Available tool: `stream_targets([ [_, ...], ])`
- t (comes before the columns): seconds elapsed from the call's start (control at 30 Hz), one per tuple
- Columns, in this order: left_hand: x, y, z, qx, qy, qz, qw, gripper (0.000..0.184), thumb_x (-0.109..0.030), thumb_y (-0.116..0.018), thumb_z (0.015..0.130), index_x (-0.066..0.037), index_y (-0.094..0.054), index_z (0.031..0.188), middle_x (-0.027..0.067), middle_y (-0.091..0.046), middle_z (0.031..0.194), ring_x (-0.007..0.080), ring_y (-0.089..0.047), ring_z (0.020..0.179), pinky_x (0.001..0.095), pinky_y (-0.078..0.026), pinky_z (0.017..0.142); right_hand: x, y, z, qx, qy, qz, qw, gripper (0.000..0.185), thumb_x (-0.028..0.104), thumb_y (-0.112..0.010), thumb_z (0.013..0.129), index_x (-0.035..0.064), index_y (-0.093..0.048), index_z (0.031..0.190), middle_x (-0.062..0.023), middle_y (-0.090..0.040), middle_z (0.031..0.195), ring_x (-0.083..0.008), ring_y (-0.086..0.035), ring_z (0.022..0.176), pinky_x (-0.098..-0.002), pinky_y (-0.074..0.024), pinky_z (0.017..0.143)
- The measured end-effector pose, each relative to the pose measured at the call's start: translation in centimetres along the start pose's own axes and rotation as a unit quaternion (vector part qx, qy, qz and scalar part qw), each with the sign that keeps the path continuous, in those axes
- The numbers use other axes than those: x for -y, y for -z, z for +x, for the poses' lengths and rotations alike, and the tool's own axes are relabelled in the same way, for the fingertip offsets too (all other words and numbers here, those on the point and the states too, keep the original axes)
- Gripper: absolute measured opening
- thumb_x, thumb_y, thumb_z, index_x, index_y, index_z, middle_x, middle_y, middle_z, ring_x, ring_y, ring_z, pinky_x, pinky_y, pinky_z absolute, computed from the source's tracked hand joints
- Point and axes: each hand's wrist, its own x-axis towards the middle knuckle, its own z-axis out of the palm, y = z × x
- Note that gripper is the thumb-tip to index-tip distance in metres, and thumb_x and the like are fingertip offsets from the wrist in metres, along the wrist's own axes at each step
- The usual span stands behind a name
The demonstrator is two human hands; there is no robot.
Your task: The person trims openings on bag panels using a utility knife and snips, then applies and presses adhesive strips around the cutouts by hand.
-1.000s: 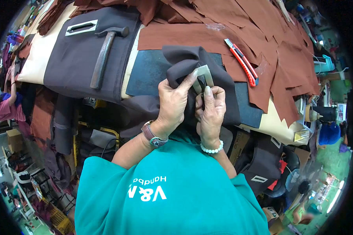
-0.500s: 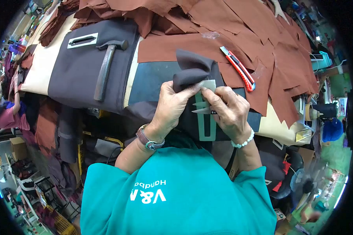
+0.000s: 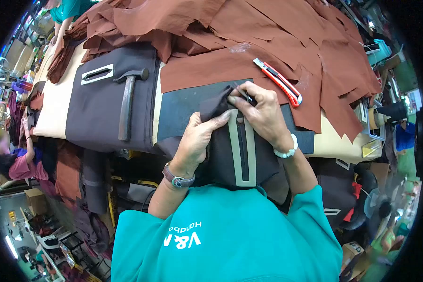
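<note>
My left hand (image 3: 196, 141) is closed on a dark brown fabric piece (image 3: 217, 141), thumb pressed near the top of a pale grey zipper frame (image 3: 238, 174) on it. The frame is a long narrow rectangle around a dark slot. My right hand (image 3: 263, 110) is closed at the bunched upper edge of the fabric, holding small scissors (image 3: 252, 100). Their dark handle shows between the fingers, and the blades are mostly hidden. Beneath the hands lies a dark cutting mat (image 3: 178, 103).
A red utility knife (image 3: 278, 82) lies beyond my right hand on rust-brown fabric pieces (image 3: 268, 28). To the left, a hammer (image 3: 128, 101) rests on stacked dark fabric (image 3: 91, 117) with a framed slot. A person in pink (image 3: 26, 167) is at far left; another's teal sleeve (image 3: 73, 9) is upper left.
The fabric has come down toward my body, showing the whole zipper frame. My right hand has moved up to the fabric's top edge, and the scissor blades no longer point left across the frame.
</note>
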Motion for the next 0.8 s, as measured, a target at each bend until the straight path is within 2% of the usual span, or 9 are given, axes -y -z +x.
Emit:
stream_targets([
  [0.13, -1.5, -0.2, 0.8, 0.048, -0.087, -0.007, 0.995, 0.020, -0.007, -0.060, 0.085, -0.002, -0.063, 0.104, 0.0093, -0.067, 0.095, 0.0163, -0.064, 0.085, 0.0296, -0.050, 0.079, -1.4, 0.2, -0.2, -0.074, -0.045, 0.188, 0.978, 0.026, 0.017, -0.058, 0.088, -0.0048, -0.061, 0.102, -0.0054, -0.064, 0.087, -0.0072, -0.054, 0.079, -0.0228, -0.0451, 0.074],
  [0.3, -5.2, 0.6, 3.2, -0.019, -0.183, -0.011, 0.983, 0.018, -0.003, -0.064, 0.081, -0.002, -0.064, 0.100, 0.0085, -0.066, 0.096, 0.0144, -0.064, 0.083, 0.0288, -0.051, 0.078, -1.9, 1.6, -5.1, 0.104, -0.132, 0.107, 0.980, 0.036, 0.014, -0.069, 0.077, -0.0045, -0.060, 0.106, -0.0052, -0.064, 0.095, -0.0101, -0.056, 0.086, -0.0260, -0.0456, 0.079],
  [0.43, -8.8, 3.6, 3.1, -0.126, -0.274, 0.090, 0.949, 0.037, 0.003, -0.069, 0.075, -0.001, -0.058, 0.110, 0.0058, -0.064, 0.096, 0.0137, -0.061, 0.084, 0.0258, -0.048, 0.081, -1.3, 2.5, -6.0, -0.013, -0.115, 0.162, 0.980, 0.019, 0.007, -0.066, 0.080, -0.0030, -0.060, 0.095, -0.0029, -0.062, 0.087, -0.0072, -0.054, 0.078, -0.0218, -0.0453, 0.071],
  [0.5, -10.6, 6.5, 2.9, -0.178, -0.362, 0.225, 0.887, 0.048, 0.003, -0.069, 0.074, 0.000, -0.051, 0.118, 0.0103, -0.061, 0.108, 0.0161, -0.060, 0.093, 0.0278, -0.048, 0.084, -1.6, 3.2, -5.2, -0.077, -0.080, 0.141, 0.984, 0.008, 0.006, -0.065, 0.081, 0.0015, -0.058, 0.083, 0.0050, -0.054, 0.071, -0.0004, -0.046, 0.064, -0.0166, -0.0377, 0.056],
  [0.57, -12.2, 7.4, 1.6, -0.305, -0.405, 0.503, 0.700, 0.062, -0.002, -0.072, 0.072, -0.001, -0.043, 0.128, 0.0134, -0.054, 0.118, 0.0175, -0.054, 0.107, 0.0298, -0.044, 0.091, -0.4, 3.5, -3.7, -0.064, -0.036, 0.075, 0.995, 0.006, 0.005, -0.065, 0.081, 0.0020, -0.059, 0.081, 0.0058, -0.053, 0.069, -0.0002, -0.045, 0.063, -0.0180, -0.0357, 0.053],
  [0.6, -13.0, 6.3, 0.8, -0.305, -0.442, 0.574, 0.618, 0.075, -0.011, -0.077, 0.068, -0.003, -0.039, 0.132, 0.0145, -0.051, 0.123, 0.0222, -0.047, 0.117, 0.0350, -0.036, 0.100, 0.3, 3.2, -2.9, -0.052, -0.022, 0.060, 0.997, 0.006, 0.004, -0.064, 0.081, 0.0009, -0.059, 0.081, 0.0018, -0.054, 0.064, -0.0046, -0.046, 0.057, -0.0215, -0.0360, 0.051],
  [0.7, -15.0, 1.6, -0.2, -0.053, -0.466, 0.750, 0.466, 0.084, -0.022, -0.080, 0.062, -0.004, -0.039, 0.133, 0.0154, -0.049, 0.127, 0.0290, -0.045, 0.119, 0.0394, -0.032, 0.102, 2.0, 2.1, -0.5, 0.010, 0.182, -0.087, 0.979, 0.009, 0.003, -0.065, 0.078, -0.0010, -0.059, 0.085, -0.0066, -0.056, 0.064, -0.0140, -0.052, 0.055, -0.0256, -0.0399, 0.052],
  [0.73, -15.2, 0.3, -0.1, 0.077, -0.419, 0.763, 0.486, 0.082, -0.026, -0.079, 0.062, -0.004, -0.041, 0.132, 0.0147, -0.049, 0.126, 0.0296, -0.045, 0.119, 0.0404, -0.030, 0.103, 3.0, 1.8, -0.1, 0.030, 0.204, -0.092, 0.974, 0.013, 0.003, -0.065, 0.076, -0.0018, -0.059, 0.086, -0.0126, -0.057, 0.069, -0.0232, -0.057, 0.059, -0.0287, -0.0436, 0.056],
  [0.8, -14.7, -0.8, 1.3, 0.296, -0.317, 0.745, 0.507, 0.070, -0.029, -0.077, 0.062, -0.004, -0.049, 0.122, 0.0155, -0.055, 0.115, 0.0297, -0.050, 0.111, 0.0404, -0.034, 0.097, 4.0, 1.5, -0.1, 0.046, 0.248, -0.137, 0.958, 0.012, 0.002, -0.065, 0.075, -0.0013, -0.060, 0.086, -0.0131, -0.059, 0.072, -0.0242, -0.058, 0.062, -0.0286, -0.0448, 0.057],
])
